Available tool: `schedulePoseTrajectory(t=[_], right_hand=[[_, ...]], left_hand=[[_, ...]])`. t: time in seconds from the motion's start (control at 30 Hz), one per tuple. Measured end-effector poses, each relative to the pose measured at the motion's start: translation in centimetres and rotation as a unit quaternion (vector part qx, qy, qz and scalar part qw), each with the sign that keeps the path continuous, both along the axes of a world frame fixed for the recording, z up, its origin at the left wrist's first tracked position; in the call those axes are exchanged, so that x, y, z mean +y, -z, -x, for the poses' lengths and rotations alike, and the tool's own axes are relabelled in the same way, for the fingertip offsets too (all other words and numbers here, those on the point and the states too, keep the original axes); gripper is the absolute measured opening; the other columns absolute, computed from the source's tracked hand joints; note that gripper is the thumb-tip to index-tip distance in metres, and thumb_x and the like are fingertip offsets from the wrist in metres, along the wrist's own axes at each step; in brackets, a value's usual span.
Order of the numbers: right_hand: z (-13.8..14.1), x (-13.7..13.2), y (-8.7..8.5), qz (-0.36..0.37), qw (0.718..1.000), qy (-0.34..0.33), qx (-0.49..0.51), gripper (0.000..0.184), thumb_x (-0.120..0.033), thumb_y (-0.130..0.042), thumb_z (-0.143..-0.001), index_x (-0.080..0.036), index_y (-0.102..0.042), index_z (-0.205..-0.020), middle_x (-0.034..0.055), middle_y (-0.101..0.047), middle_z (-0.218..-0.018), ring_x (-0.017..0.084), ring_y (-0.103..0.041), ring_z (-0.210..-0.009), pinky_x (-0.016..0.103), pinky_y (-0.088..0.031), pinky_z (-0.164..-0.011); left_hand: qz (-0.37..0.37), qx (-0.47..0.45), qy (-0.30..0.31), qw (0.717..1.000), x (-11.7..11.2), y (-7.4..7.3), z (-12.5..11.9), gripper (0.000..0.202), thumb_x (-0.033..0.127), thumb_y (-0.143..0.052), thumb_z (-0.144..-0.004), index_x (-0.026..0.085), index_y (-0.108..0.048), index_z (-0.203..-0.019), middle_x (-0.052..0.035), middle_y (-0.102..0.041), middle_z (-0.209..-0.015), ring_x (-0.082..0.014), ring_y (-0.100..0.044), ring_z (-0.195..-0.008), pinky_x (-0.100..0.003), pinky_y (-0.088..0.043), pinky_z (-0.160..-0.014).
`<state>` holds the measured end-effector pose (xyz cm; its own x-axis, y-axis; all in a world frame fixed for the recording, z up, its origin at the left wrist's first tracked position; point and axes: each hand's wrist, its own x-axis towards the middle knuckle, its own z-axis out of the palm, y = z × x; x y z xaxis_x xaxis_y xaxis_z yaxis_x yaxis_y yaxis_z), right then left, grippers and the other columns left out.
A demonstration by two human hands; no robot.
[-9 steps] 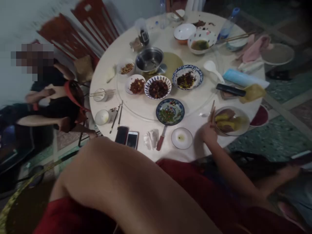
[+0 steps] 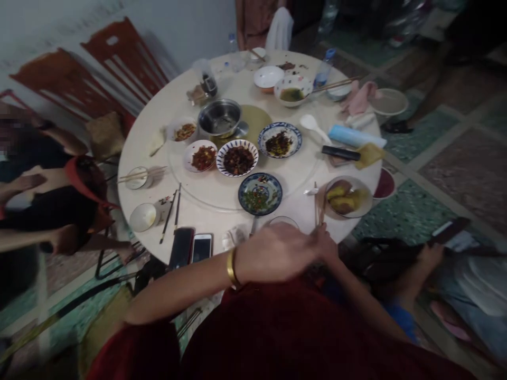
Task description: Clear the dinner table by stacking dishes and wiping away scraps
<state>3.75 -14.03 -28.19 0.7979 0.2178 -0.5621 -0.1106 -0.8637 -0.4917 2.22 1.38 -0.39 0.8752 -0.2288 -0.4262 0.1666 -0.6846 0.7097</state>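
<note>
My right hand [image 2: 327, 245] rests at the near edge of the round table [image 2: 158, 158], closed on a pair of chopsticks [image 2: 319, 207] that point up beside a bowl of yellow and purple food [image 2: 347, 198]. My left hand [image 2: 277, 252], with a gold bangle [image 2: 231, 268] on the wrist, reaches across my red top and touches the right hand. It covers most of a small white saucer [image 2: 282, 219], and its fingers are smeared. A blue plate of greens [image 2: 260, 193] sits just beyond, and two phones [image 2: 192, 247] lie to the left.
Dishes of dark food [image 2: 237, 157] and a steel pot [image 2: 221, 118] crowd the table's middle. One person sits at the left by red chairs [image 2: 119, 58]. Another person's hand [image 2: 430, 253] holds a phone at the right. A white spoon [image 2: 312, 125] and a black remote [image 2: 340, 153] lie at the table's right.
My left arm, which filled the foreground, has swung right so its hand now meets my right hand over the saucer. The view has pulled back and shifted.
</note>
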Motion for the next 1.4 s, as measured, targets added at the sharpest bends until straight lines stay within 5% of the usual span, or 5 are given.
schedulePoseTrajectory(t=[0.37, 0.63, 0.83, 1.03, 1.4], right_hand=[[8.8, -3.0, -7.2, -0.318, 0.932, 0.127, -0.118, 0.060, -0.028, -0.031, -0.092, -0.009, -0.027, -0.149, 0.0167, -0.052, -0.137, 0.022, -0.054, -0.123, 0.037, -0.047, -0.099], [4.4, 3.3, -14.4, -0.453, 0.887, -0.022, -0.079, 0.063, -0.027, -0.036, -0.091, -0.015, -0.021, -0.151, 0.0138, -0.058, -0.129, 0.021, -0.061, -0.111, 0.038, -0.049, -0.096], [0.3, 2.1, -8.3, -0.388, 0.909, 0.098, -0.112, 0.055, -0.036, -0.029, -0.093, -0.007, -0.041, -0.139, 0.0185, -0.058, -0.126, 0.023, -0.059, -0.111, 0.036, -0.048, -0.095], [-2.6, -0.8, 1.5, -0.177, 0.981, 0.032, -0.079, 0.058, -0.011, -0.033, -0.083, -0.006, -0.037, -0.141, 0.0180, -0.060, -0.114, 0.023, -0.060, -0.101, 0.035, -0.049, -0.087], [0.5, -8.0, 6.8, -0.185, 0.959, -0.167, -0.135, 0.075, -0.007, -0.045, -0.074, -0.008, -0.025, -0.146, 0.0162, -0.055, -0.117, 0.022, -0.056, -0.105, 0.031, -0.047, -0.092]], left_hand=[[0.126, 0.194, -0.177, 0.957, 2.4, 8.6, 0.4, 0.064, 0.054, -0.057, -0.081, 0.013, -0.054, -0.130, -0.0107, -0.064, -0.100, -0.0100, -0.053, -0.066, -0.021, -0.041, -0.054], [0.287, 0.069, -0.329, 0.897, -0.3, 8.9, -0.5, 0.047, 0.059, -0.052, -0.083, 0.014, -0.063, -0.080, -0.0095, -0.066, -0.094, -0.0151, -0.057, -0.084, -0.026, -0.045, -0.076], [0.219, 0.030, -0.325, 0.919, -1.3, 11.6, -2.5, 0.041, 0.044, -0.062, -0.081, 0.019, -0.061, -0.113, -0.0096, -0.063, -0.113, -0.0205, -0.058, -0.104, -0.034, -0.043, -0.094], [0.096, -0.163, -0.458, 0.869, 6.8, 12.4, -2.2, 0.037, 0.032, -0.061, -0.078, 0.018, -0.059, -0.113, -0.0094, -0.060, -0.118, -0.0200, -0.055, -0.111, -0.034, -0.040, -0.100], [0.119, -0.030, -0.648, 0.751, 10.8, 15.0, -2.1, 0.050, 0.030, -0.062, -0.076, 0.020, -0.046, -0.122, -0.0013, -0.060, -0.085, -0.0107, -0.061, -0.064, -0.025, -0.050, -0.066]])
